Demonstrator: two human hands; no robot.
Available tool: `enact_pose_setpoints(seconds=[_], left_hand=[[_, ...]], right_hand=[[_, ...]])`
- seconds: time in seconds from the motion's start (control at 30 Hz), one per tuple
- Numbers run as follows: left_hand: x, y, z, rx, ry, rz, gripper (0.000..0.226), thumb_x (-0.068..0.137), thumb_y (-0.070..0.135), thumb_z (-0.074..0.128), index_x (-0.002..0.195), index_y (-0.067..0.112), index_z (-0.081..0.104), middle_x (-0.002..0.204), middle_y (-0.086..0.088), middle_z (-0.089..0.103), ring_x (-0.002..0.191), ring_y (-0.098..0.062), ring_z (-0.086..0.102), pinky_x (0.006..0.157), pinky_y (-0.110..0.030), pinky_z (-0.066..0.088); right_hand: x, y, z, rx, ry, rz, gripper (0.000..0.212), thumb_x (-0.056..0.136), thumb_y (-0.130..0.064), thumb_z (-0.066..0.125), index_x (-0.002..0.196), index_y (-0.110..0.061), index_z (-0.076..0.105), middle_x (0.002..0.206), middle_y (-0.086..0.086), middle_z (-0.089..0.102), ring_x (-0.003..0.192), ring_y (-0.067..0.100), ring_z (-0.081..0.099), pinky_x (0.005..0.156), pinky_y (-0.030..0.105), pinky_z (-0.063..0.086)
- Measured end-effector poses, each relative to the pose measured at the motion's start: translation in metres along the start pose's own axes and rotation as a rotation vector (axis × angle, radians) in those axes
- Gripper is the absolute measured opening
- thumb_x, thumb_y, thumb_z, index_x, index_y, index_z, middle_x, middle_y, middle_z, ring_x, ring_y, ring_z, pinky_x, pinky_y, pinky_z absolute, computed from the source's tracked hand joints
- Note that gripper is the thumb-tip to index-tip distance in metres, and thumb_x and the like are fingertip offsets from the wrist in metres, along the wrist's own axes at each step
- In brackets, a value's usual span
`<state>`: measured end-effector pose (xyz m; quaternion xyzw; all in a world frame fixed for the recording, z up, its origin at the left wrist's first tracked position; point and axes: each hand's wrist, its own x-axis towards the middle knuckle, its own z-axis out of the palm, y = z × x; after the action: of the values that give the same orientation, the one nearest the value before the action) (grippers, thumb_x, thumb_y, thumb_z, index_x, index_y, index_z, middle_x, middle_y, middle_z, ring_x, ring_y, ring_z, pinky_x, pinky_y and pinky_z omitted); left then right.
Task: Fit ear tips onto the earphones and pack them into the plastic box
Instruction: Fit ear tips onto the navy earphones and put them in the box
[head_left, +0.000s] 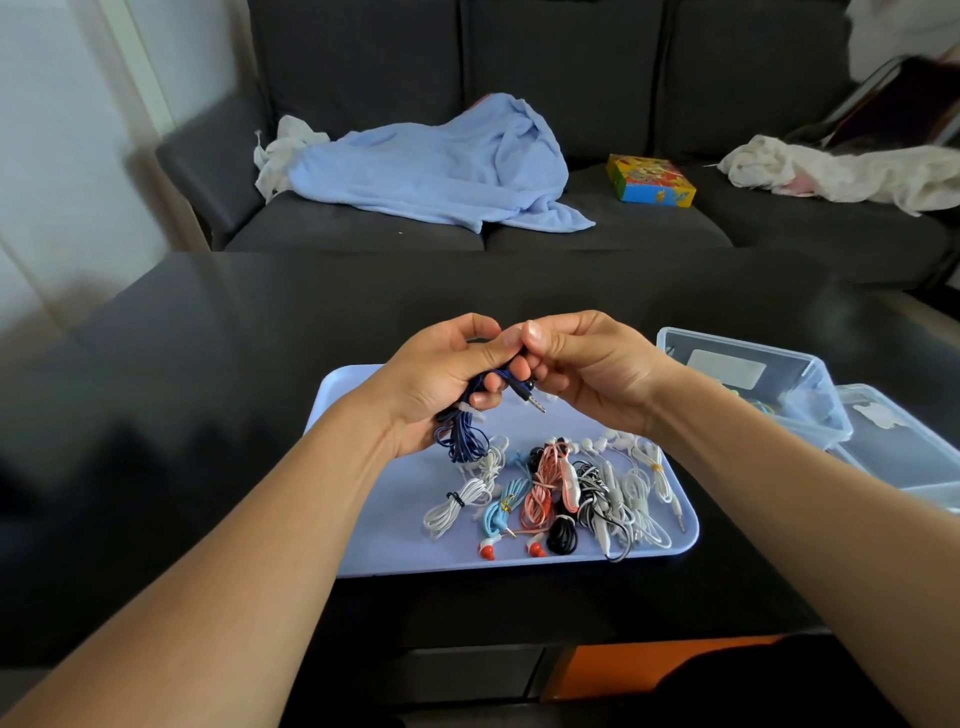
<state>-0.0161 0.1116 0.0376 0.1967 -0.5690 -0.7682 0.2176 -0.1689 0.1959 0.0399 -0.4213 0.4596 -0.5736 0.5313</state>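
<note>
**Ana:** Forearms come first, both ours, reaching in from the bottom edge over the dark counter (156, 364). We go left to right. Our left hand (441, 379) has its fingers (485, 400) curled round a dark blue earphone bundle (462, 436), with the cord loops hanging below the palm over the tray.

**Ben:** And the right?

**Ana:** Our right hand (587, 369) meets the left just above the tray. Its thumb and fingertips pinch together at the top of that same bundle, where the earbud end seems to be. We cannot see an ear tip between them; it is hidden. The metal jack plug (535, 402) pokes out down and to the right between the two hands.

**Ben:** So which hand does the fitting?

**Ana:** We judge the right hand does, pushing leftward toward the left hand, which steadies the bud.

**Ben:** Counts?

**Ana:** One lilac tray (374, 519). On it lie roughly eight coiled earphone sets (550, 493) in white, light blue, pink, black and striped; they overlap, so that count is loose. To the right stands one clear plastic box (753, 374), open, and beside it one lid (904, 441).
</note>
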Motion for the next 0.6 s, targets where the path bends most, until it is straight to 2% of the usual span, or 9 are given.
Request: enact_pose_setpoints(seconds=[0.27,0.33,0.47,0.6], left_hand=[[0.0009,-0.0002,-0.0003,0.018,-0.013,-0.022,0.015,0.092,0.013,0.061,0.084,0.013,0.048,0.064,-0.007,0.065,0.043,-0.005,0.044,0.038,-0.014,0.033],[0.0008,-0.0003,0.0009,0.035,-0.009,-0.017,0.018,0.088,0.016,0.064,0.082,0.014,0.047,0.064,-0.007,0.065,0.043,-0.005,0.044,0.038,-0.014,0.033],[0.0002,-0.0013,0.0017,0.075,0.015,-0.017,0.026,0.076,0.023,0.069,0.081,0.015,0.044,0.063,-0.007,0.064,0.044,-0.007,0.043,0.039,-0.014,0.032],[0.0005,0.0001,0.0005,0.111,0.025,-0.007,0.024,0.075,0.023,0.070,0.086,0.012,0.052,0.065,-0.007,0.066,0.046,-0.008,0.044,0.040,-0.015,0.032]], right_hand=[[-0.0027,-0.0004,-0.0048,0.023,-0.055,0.049,0.025,0.071,-0.025,0.073,0.083,-0.005,0.079,0.070,0.007,0.066,0.061,0.006,0.056,0.051,0.012,0.043],[-0.0021,-0.0003,-0.0038,0.011,-0.025,0.046,0.023,0.075,-0.023,0.069,0.083,-0.003,0.078,0.068,0.007,0.065,0.060,0.007,0.055,0.051,0.012,0.043],[-0.0020,-0.0011,-0.0044,-0.046,0.008,0.058,0.032,0.080,-0.021,0.065,0.097,0.006,0.070,0.069,0.008,0.065,0.063,0.008,0.057,0.054,0.013,0.045],[-0.0037,-0.0025,-0.0064,-0.069,0.003,0.041,0.027,0.081,-0.018,0.065,0.095,0.004,0.072,0.071,0.009,0.066,0.064,0.009,0.058,0.056,0.013,0.045]])
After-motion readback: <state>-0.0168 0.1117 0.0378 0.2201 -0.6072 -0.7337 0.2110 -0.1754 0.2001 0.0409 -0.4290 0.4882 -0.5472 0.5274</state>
